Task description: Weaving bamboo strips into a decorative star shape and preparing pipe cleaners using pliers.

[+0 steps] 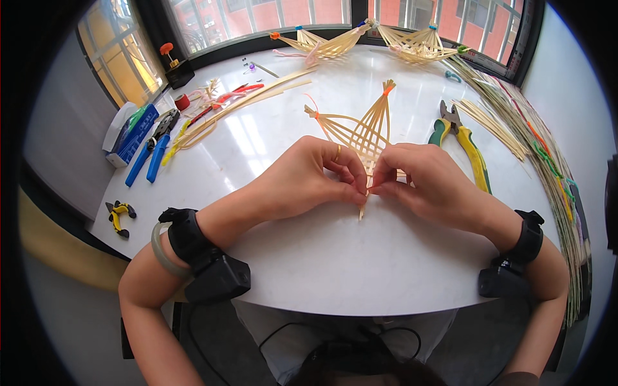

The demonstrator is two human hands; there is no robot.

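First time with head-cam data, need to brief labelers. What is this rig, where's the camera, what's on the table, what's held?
No robot here: these are one person's bare left hand and right hand. The only picture comes from a wide fisheye camera worn on the person's head, looking down; the lens bends straight edges and darkens the corners. Each forearm wears a black strapped-on device.

Both hands pinch the near end of a small woven piece made of pale strips; the fingers hide the exact grip.

On the white table, to the right, lie green-and-yellow pliers and long thin strips. To the left are a blue-handled tool, a blue box and small black-and-yellow pliers.
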